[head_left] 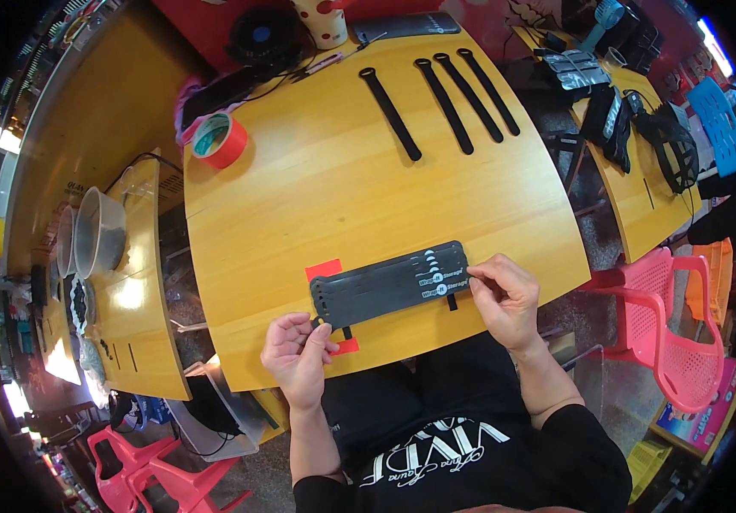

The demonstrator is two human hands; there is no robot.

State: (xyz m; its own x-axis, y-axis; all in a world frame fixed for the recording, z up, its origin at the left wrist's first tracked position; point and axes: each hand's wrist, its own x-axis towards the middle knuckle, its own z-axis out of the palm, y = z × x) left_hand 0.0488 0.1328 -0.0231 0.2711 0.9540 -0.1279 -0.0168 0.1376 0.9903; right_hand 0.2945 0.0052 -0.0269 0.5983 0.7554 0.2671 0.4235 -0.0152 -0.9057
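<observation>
Blk strap pile lies flat on the surface. L hand is at pile's left end, fingertips narrow; R hand is at pile's right end, narrow too. Can't tell if they grip. 4 thin straps + red tape roll are past pile.

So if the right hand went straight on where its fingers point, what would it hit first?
The right hand would likely meet the dark stacked strips first; it seems at their right end, though contact is unclear.

Red strip (full extent unclear), partly hidden beneath dark straps
</observation>
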